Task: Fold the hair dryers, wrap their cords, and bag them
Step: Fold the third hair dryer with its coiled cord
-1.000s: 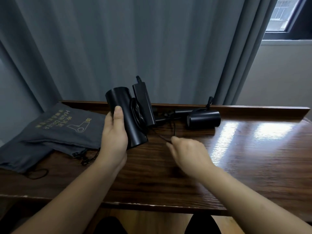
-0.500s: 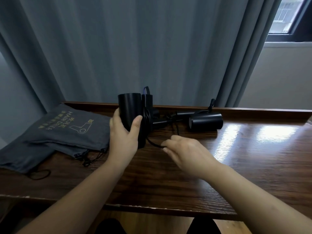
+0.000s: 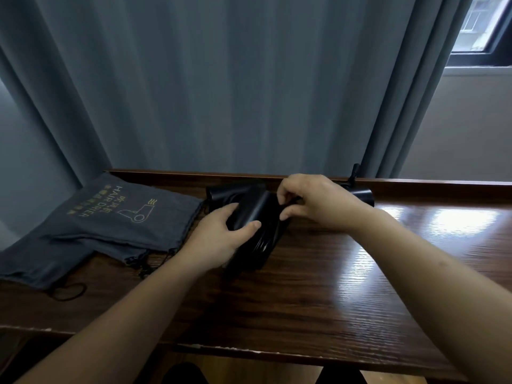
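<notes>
A black folded hair dryer [image 3: 256,210] lies tilted on the wooden table [image 3: 318,286], its cord looped around the lower part. My left hand [image 3: 219,234] grips its barrel from the left. My right hand [image 3: 313,202] pinches the black cord just above the dryer's right side. A second black hair dryer [image 3: 360,196] lies behind my right hand at the back rail, mostly hidden. Two grey drawstring bags [image 3: 119,217] printed "HAIR DRIER" lie overlapped at the left.
A raised wooden rail [image 3: 443,182] runs along the table's back edge, with grey curtains [image 3: 221,79] hanging right behind it. Bag drawstrings [image 3: 69,291] trail on the table at the left. A window [image 3: 482,29] is at the upper right.
My left hand has lowered the dryer from upright to tilted on the table. My right hand has risen from the table, carrying the cord up over the dryer.
</notes>
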Demonstrator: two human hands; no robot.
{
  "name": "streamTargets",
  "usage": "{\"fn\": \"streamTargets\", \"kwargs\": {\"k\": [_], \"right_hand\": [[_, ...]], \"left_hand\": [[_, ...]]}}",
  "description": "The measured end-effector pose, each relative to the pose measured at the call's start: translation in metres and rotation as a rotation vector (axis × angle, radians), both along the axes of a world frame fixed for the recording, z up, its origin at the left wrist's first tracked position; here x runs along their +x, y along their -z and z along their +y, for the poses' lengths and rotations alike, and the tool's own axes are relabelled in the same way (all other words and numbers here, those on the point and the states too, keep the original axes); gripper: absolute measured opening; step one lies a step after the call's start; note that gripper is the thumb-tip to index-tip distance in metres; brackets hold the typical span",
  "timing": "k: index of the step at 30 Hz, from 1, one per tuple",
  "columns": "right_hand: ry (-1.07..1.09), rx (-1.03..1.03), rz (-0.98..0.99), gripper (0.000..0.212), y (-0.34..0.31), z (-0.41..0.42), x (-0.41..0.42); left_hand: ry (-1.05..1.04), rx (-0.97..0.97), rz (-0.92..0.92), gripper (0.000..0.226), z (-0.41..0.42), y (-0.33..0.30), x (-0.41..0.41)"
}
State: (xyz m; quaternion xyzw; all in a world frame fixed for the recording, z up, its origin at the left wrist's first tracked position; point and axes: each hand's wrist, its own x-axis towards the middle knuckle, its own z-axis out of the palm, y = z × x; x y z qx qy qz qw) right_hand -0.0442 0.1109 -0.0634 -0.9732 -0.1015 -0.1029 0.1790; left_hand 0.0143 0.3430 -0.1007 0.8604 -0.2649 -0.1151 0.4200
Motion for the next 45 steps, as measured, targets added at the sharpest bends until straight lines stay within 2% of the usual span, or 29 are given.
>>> {"fn": "streamTargets", "kwargs": {"k": [2, 4, 5, 9, 10, 12, 14, 15, 18, 21, 24, 26, 28, 30, 33, 38, 41, 42, 43, 45], "right_hand": [[0.001, 0.082, 0.021, 0.025, 0.0, -0.005, 0.005], [0.022, 0.198, 0.003, 0.027, 0.003, -0.011, 0.008], [0.035, 0.26, -0.022, 0.026, 0.006, -0.014, 0.01], [0.111, 0.416, -0.08, 0.012, 0.015, -0.026, 0.023], [0.133, 0.399, -0.087, 0.011, 0.016, -0.028, 0.027], [0.165, 0.224, -0.132, 0.005, 0.018, -0.033, 0.039], [0.258, -0.011, -0.168, 0.019, 0.021, -0.041, 0.051], [0.347, -0.058, -0.174, 0.023, 0.021, -0.044, 0.056], [0.556, 0.068, -0.112, 0.02, 0.023, -0.056, 0.068], [0.597, 0.167, -0.111, 0.019, 0.025, -0.052, 0.074], [0.624, 0.207, -0.125, 0.035, 0.014, -0.036, 0.074], [0.586, 0.201, -0.153, 0.039, 0.01, -0.03, 0.071], [0.472, 0.154, -0.172, 0.029, 0.007, -0.027, 0.064], [0.378, 0.169, -0.105, 0.024, 0.008, -0.027, 0.053], [0.288, 0.202, -0.05, 0.023, 0.019, -0.03, 0.035], [0.163, 0.021, -0.059, 0.046, 0.051, -0.049, 0.001], [0.321, -0.068, -0.094, 0.038, 0.054, -0.057, -0.005], [0.414, -0.032, -0.124, 0.031, 0.05, -0.057, -0.002], [0.505, 0.137, -0.119, 0.027, 0.042, -0.055, 0.001], [0.543, 0.686, -0.069, 0.021, 0.028, -0.047, 0.013]], "left_hand": [[0.068, -0.028, 0.093, 0.036, 0.001, -0.001, 0.004], [0.12, -0.073, 0.224, 0.009, 0.005, -0.003, 0.006], [0.141, -0.113, 0.295, 0.005, 0.008, -0.003, 0.008], [0.134, -0.243, 0.448, 0.03, 0.014, -0.009, 0.012], [0.108, -0.281, 0.488, 0.031, 0.013, -0.01, 0.013], [0.057, -0.364, 0.556, 0.031, 0.012, -0.012, 0.015], [0.044, -0.43, 0.604, 0.037, 0.011, -0.014, 0.014], [0.039, -0.457, 0.617, 0.041, 0.011, -0.014, 0.013], [0.046, -0.504, 0.635, 0.037, 0.012, -0.015, 0.009], [0.056, -0.484, 0.634, 0.04, 0.013, -0.012, 0.004], [0.082, -0.47, 0.646, 0.035, 0.013, -0.011, -0.003], [0.059, -0.502, 0.677, 0.036, 0.014, -0.009, -0.007], [0.027, -0.555, 0.723, 0.044, 0.015, -0.008, -0.008], [0.009, -0.62, 0.778, 0.049, 0.015, -0.008, -0.005], [0.007, -0.733, 0.868, 0.045, 0.015, -0.013, -0.002], [0.055, -1.104, 1.039, 0.055, 0.02, -0.027, 0.004], [0.031, -1.284, 1.055, 0.061, 0.027, -0.037, 0.015], [0.026, -1.325, 1.041, 0.064, 0.03, -0.038, 0.018], [0.021, -1.348, 1.022, 0.066, 0.033, -0.039, 0.019], [0.015, -1.338, 0.997, 0.061, 0.037, -0.037, 0.017]]}}
